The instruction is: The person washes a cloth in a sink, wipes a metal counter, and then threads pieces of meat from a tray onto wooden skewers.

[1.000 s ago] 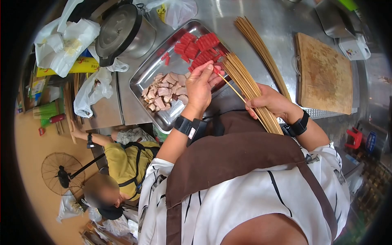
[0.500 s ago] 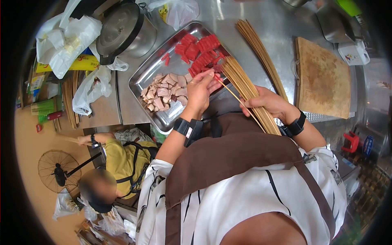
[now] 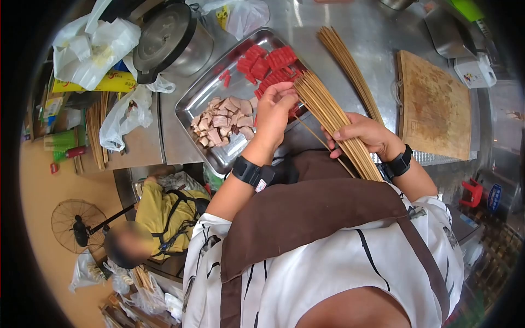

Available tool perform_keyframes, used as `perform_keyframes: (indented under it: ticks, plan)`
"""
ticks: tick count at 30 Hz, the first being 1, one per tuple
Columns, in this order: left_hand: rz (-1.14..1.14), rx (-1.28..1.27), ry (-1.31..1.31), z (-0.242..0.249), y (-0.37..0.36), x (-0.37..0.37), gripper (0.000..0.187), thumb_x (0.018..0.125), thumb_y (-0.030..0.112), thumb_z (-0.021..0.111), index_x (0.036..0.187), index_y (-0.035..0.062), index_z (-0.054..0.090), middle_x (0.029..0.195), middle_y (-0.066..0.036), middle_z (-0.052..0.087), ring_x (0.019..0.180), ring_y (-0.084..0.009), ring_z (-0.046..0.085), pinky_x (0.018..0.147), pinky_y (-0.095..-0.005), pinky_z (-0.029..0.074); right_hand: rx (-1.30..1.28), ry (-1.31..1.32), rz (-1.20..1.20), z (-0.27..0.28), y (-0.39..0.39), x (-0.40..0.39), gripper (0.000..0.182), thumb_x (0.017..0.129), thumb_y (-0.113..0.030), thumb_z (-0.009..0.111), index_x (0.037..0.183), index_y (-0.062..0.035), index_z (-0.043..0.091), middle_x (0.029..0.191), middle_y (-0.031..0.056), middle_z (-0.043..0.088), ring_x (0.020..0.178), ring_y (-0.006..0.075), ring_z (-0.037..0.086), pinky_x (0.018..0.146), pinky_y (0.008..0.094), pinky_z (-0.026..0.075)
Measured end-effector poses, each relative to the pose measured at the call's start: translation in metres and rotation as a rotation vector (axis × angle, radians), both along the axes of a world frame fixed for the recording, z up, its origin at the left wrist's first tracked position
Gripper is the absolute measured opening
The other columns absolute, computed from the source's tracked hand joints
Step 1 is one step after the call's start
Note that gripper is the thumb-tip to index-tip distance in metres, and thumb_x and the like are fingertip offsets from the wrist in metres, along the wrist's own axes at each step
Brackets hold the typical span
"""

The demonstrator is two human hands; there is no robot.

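Skewers (image 3: 342, 126) fill our right hand (image 3: 363, 136) as a thick bundle, at two o'clock from the middle of the view. Their upper tips point toward eleven o'clock, and the lower ends reach down in front of our brown apron (image 3: 317, 218). That hand is curled round the bundle, its thumb laid across the top. One single skewer (image 3: 313, 130) slants apart from the others, on their left side, between our two hands.

Our left hand (image 3: 276, 106) is between nine and ten o'clock from the right one, over the edge of the metal tray (image 3: 188, 87). Its thumb and fingers are drawn in close together beside the bundle's upper tips; we cannot tell whether they pinch anything.

Inside the tray, we see red pieces (image 3: 260, 68) heaped toward one o'clock and pale meat chunks (image 3: 221, 120) piled toward eight o'clock. A lidded pot (image 3: 167, 44) stands between ten and eleven o'clock from the tray.

We have a second bundle of sticks (image 3: 350, 68) lying on the metal counter (image 3: 306, 33), at twelve o'clock from the held one. A worn wooden board (image 3: 435, 106) lies at two o'clock from our right hand. Toward eight o'clock in the view, a person in a yellow top (image 3: 169, 216) is near a black fan (image 3: 79, 225).
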State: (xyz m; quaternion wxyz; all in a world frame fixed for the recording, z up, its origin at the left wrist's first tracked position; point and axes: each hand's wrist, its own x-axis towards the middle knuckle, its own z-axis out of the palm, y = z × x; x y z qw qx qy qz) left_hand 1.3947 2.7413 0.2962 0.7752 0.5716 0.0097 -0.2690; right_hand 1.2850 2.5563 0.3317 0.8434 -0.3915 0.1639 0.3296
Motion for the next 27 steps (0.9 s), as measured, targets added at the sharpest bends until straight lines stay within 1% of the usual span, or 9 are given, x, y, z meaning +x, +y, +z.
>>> perform_keyframes:
  ticks: [3,6,12,13,16,18,19,22,27]
  plan:
    - [-0.024,0.065,0.063,0.001,-0.001,-0.003,0.021,0.083,0.005,0.063,0.102,-0.0007,0.055,0.089,-0.008,0.062,0.080,-0.0137,0.061,0.072,-0.0258,0.050,-0.036,0.020,0.018,-0.001,-0.002,-0.001,0.037,0.079,-0.006,0.063,0.111,0.0031,0.048,0.088,0.0099,0.056,0.079,0.0180,0.061,0.070,0.0348,0.058]
    - [-0.031,0.034,0.109,-0.001,0.004,-0.003,0.021,0.084,0.007,0.065,0.101,0.0006,0.055,0.086,-0.007,0.063,0.075,-0.0145,0.062,0.071,-0.0262,0.051,-0.082,0.014,0.009,0.007,-0.001,-0.002,0.033,0.082,-0.007,0.062,0.110,0.0025,0.048,0.089,0.0086,0.056,0.077,0.0163,0.061,0.071,0.0338,0.058]
    - [-0.132,-0.165,0.193,-0.009,0.033,0.000,0.018,0.085,0.007,0.064,0.100,0.0016,0.056,0.089,-0.008,0.064,0.078,-0.0165,0.063,0.072,-0.0273,0.052,-0.151,0.024,0.052,0.003,0.004,-0.005,0.035,0.081,-0.007,0.064,0.111,0.0035,0.048,0.091,0.0085,0.056,0.077,0.0165,0.062,0.071,0.0334,0.058]
    - [-0.162,-0.155,0.165,-0.007,0.037,0.001,0.017,0.088,0.009,0.060,0.103,0.0004,0.056,0.089,-0.008,0.064,0.079,-0.0167,0.063,0.073,-0.0285,0.052,-0.161,0.018,0.079,0.004,0.005,-0.004,0.036,0.081,-0.007,0.066,0.110,0.0034,0.049,0.091,0.0086,0.056,0.076,0.0167,0.062,0.071,0.0332,0.058]
    - [-0.036,0.189,-0.020,-0.026,0.060,0.015,0.020,0.086,0.012,0.062,0.102,0.0010,0.058,0.090,-0.011,0.065,0.079,-0.0209,0.064,0.073,-0.0312,0.052,-0.138,-0.007,0.087,0.008,0.005,-0.003,0.034,0.081,-0.007,0.066,0.109,0.0032,0.049,0.089,0.0086,0.057,0.073,0.0166,0.063,0.071,0.0329,0.058]
    - [-0.169,0.728,-0.350,-0.065,0.097,0.027,0.022,0.083,0.015,0.064,0.101,0.0024,0.060,0.091,-0.013,0.064,0.080,-0.0258,0.064,0.073,-0.0341,0.051,-0.132,0.000,0.063,0.011,0.004,-0.004,0.033,0.081,-0.006,0.066,0.107,0.0028,0.049,0.087,0.0083,0.057,0.071,0.0165,0.063,0.070,0.0330,0.057]
    - [-0.235,0.997,-0.517,-0.068,0.105,0.029,0.023,0.081,0.016,0.065,0.100,0.0030,0.061,0.092,-0.014,0.064,0.081,-0.0282,0.064,0.073,-0.0356,0.051,-0.129,0.003,0.052,0.012,0.004,-0.005,0.032,0.081,-0.006,0.065,0.107,0.0026,0.049,0.086,0.0082,0.057,0.069,0.0164,0.063,0.069,0.0331,0.057]
    - [-0.265,1.194,-0.760,-0.062,0.102,0.018,0.026,0.075,0.019,0.069,0.096,0.0053,0.063,0.094,-0.016,0.062,0.086,-0.0334,0.062,0.074,-0.0408,0.050,-0.154,0.021,0.031,0.012,0.005,-0.005,0.031,0.080,-0.005,0.066,0.105,0.0020,0.049,0.084,0.0081,0.058,0.067,0.0165,0.064,0.067,0.0321,0.057]
    - [-0.370,1.287,-0.897,-0.065,0.087,0.016,0.023,0.076,0.019,0.066,0.094,0.0056,0.064,0.096,-0.015,0.062,0.088,-0.0334,0.060,0.075,-0.0423,0.049,-0.151,0.008,0.050,0.011,0.006,-0.007,0.030,0.080,-0.005,0.065,0.105,0.0018,0.049,0.083,0.0094,0.060,0.067,0.0159,0.064,0.063,0.0289,0.055]
